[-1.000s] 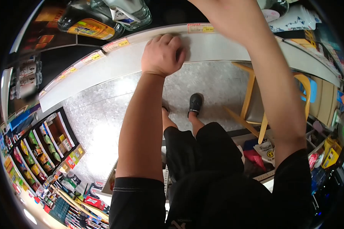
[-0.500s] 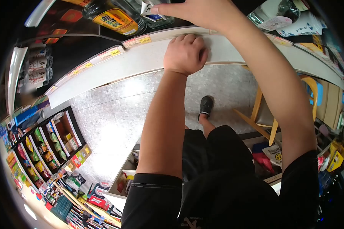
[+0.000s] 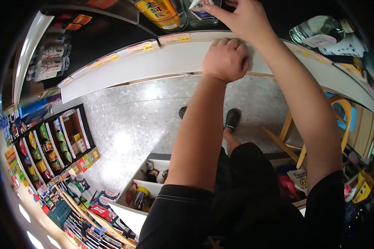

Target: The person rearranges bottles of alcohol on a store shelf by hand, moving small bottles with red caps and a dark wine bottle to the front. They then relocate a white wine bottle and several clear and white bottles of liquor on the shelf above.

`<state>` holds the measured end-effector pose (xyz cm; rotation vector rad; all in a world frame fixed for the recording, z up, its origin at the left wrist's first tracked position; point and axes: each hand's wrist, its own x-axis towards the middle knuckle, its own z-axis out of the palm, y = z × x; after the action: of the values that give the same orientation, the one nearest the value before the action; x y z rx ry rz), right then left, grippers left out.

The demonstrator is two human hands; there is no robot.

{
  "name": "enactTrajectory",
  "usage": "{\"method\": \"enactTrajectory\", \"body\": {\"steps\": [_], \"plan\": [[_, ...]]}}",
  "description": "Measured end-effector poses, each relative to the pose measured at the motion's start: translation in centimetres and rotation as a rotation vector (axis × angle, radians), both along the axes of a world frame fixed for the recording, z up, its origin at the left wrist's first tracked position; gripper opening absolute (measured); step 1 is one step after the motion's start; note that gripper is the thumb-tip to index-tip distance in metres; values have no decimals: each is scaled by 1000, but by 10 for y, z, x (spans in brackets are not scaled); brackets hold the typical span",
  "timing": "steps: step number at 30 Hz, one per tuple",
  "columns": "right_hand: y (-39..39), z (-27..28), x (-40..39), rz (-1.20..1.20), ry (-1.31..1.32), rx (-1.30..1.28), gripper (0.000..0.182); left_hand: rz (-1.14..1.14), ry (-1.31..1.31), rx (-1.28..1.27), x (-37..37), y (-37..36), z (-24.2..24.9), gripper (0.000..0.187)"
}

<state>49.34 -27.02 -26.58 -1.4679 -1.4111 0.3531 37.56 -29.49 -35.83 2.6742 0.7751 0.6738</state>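
Observation:
My left hand (image 3: pixel 225 60) is closed in a fist against the white front strip of the shelf (image 3: pixel 183 54). The back of the hand faces me, and whatever its curled fingers hold, if anything, is hidden. Above it, my right hand (image 3: pixel 248 18) reaches over the shelf with thumb and forefinger apart. Its thumb tip meets the white-and-blue label of a clear glass bottle (image 3: pixel 202 18); the top edge cuts off part of the fingers. Just left of that bottle stands another bottle with a yellow-orange label (image 3: pixel 158 12).
A clear round bottle (image 3: pixel 318 31) and a white-and-blue bottle (image 3: pixel 343 49) are at the shelf's right. Price tags (image 3: pixel 141 47) line its front. A wooden chair (image 3: pixel 293 128) stands right; an open drawer unit (image 3: pixel 147 184) is low left. Snack racks (image 3: pixel 50 145) fill the far left.
My view has shifted, so shelf and hands appear farther right. The right thumb stays by the clear bottle's label, and the left fist stays on the shelf front. A second shoe now shows.

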Motion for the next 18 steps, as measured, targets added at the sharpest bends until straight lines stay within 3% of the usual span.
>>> {"method": "enactTrajectory", "body": {"steps": [12,15,18], "plan": [[7,-16,0,21,98,131,47,1,82,-17,2,-1,0,23],[7,-19,-13,-72,77,190,56,-16,13,12,2,0,-2,27],[8,-26,-32,-221,9,245,64,4,125,-96,3,1,3,36]]}}
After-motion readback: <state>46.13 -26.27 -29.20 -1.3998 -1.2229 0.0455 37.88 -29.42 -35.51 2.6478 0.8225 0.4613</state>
